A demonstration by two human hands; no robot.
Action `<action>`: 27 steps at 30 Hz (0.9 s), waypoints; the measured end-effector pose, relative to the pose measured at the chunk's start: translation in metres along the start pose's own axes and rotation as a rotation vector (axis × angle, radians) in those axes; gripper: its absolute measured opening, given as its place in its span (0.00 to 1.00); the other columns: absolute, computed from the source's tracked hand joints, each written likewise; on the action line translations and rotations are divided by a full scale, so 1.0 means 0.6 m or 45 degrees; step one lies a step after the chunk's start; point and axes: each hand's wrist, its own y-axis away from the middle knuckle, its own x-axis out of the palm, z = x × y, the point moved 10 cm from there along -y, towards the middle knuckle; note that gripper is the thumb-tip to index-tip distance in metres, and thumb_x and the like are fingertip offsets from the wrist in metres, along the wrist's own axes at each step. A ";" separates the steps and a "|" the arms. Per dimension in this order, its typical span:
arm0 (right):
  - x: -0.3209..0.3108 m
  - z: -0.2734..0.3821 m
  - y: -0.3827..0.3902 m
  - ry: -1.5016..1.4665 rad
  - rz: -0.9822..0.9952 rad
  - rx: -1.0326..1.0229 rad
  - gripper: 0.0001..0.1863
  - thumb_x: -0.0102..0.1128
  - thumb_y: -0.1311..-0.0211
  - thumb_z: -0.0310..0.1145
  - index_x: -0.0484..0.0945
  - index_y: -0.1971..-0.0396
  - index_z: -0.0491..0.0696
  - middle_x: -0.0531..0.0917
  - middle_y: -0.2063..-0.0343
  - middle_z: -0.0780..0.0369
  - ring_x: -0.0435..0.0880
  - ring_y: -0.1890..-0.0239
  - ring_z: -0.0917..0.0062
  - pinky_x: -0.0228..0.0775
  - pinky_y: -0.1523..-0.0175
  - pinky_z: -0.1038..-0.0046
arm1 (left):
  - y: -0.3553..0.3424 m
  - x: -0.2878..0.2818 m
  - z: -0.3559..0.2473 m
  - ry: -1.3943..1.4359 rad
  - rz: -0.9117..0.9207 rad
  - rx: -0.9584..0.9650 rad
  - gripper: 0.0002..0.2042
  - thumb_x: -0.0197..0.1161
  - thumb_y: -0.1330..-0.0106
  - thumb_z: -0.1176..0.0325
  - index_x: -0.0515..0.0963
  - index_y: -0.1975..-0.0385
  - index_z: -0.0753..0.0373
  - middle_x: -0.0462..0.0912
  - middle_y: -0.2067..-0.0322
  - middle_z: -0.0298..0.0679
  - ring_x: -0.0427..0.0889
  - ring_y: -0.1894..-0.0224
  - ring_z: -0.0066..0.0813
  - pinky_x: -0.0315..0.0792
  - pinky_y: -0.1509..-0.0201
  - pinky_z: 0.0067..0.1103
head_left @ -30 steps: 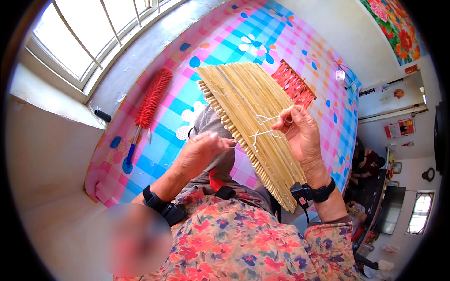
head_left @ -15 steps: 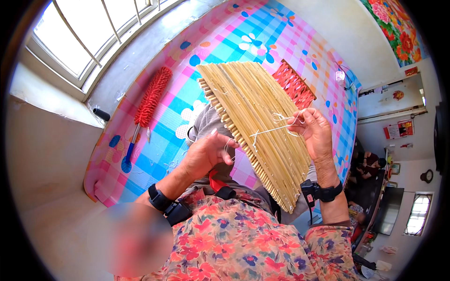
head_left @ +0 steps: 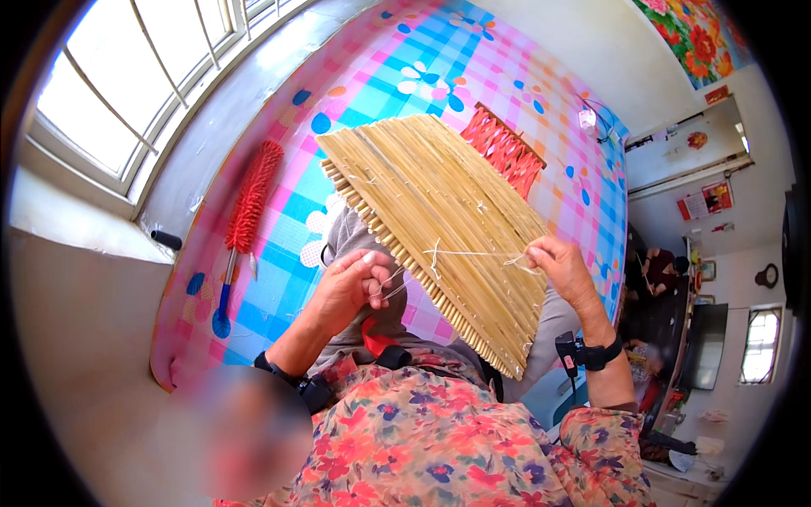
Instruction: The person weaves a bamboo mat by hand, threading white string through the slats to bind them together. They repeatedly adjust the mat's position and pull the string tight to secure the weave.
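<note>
Might have snapped the taut white thread (head_left: pixel 477 253) or skewed stalks (head_left: pixel 372 221) by pulling too hard, or snarled the slack loop (head_left: pixel 397 290) through careless release. Held the left hand (head_left: pixel 346 287) half-curled at that loop, too unclear to tell how firmly. Pinched the thread in the right hand (head_left: pixel 562 262), with forearm (head_left: pixel 612 384) angled inward, above the stalk mat (head_left: pixel 439 203) tilted across grey trousers (head_left: pixel 555 317).

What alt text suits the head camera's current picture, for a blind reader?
A person's right hand holds white string stretched straight over a mat of pale, thin sticks; the left hand, looped with string, is beside the mat's edge. A bristly red duster and a red latticed panel lie on a flowered, checked cover.
</note>
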 end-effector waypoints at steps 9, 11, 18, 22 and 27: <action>0.053 0.038 0.016 0.532 0.143 -0.278 0.07 0.58 0.41 0.29 0.80 0.65 0.43 0.80 0.69 0.55 0.80 0.65 0.61 0.72 0.58 0.67 | -0.014 0.023 -0.005 -0.083 -0.024 -0.024 0.15 0.54 0.29 0.56 0.73 0.63 0.65 0.69 0.84 0.29 0.66 0.86 0.18 0.73 0.75 0.21; 0.049 0.070 0.013 0.582 0.047 -0.277 0.06 0.58 0.41 0.28 0.80 0.66 0.43 0.80 0.69 0.55 0.80 0.65 0.61 0.72 0.59 0.66 | -0.016 0.021 -0.002 -0.118 -0.064 -0.048 0.15 0.53 0.28 0.56 0.73 0.64 0.65 0.66 0.85 0.28 0.64 0.87 0.17 0.73 0.76 0.22; 0.109 0.228 -0.025 0.120 0.081 -0.626 0.07 0.59 0.42 0.32 0.80 0.67 0.45 0.80 0.69 0.56 0.81 0.65 0.61 0.74 0.59 0.65 | -0.011 0.026 -0.012 -0.309 -0.072 0.009 0.18 0.50 0.27 0.54 0.69 0.76 0.60 0.62 0.87 0.27 0.62 0.88 0.17 0.73 0.76 0.21; 0.153 0.237 -0.045 0.038 0.245 -0.643 0.07 0.59 0.41 0.30 0.80 0.68 0.42 0.80 0.70 0.56 0.81 0.65 0.63 0.73 0.59 0.67 | -0.011 0.029 -0.012 -0.352 -0.106 -0.006 0.21 0.48 0.27 0.53 0.66 0.81 0.58 0.62 0.88 0.28 0.62 0.88 0.17 0.73 0.77 0.21; 0.164 0.226 -0.058 0.021 0.307 -0.526 0.06 0.60 0.42 0.29 0.80 0.69 0.42 0.80 0.70 0.56 0.81 0.65 0.65 0.72 0.58 0.69 | -0.012 0.018 -0.008 -0.375 -0.130 0.015 0.23 0.47 0.27 0.51 0.65 0.82 0.58 0.62 0.88 0.28 0.62 0.89 0.17 0.73 0.77 0.21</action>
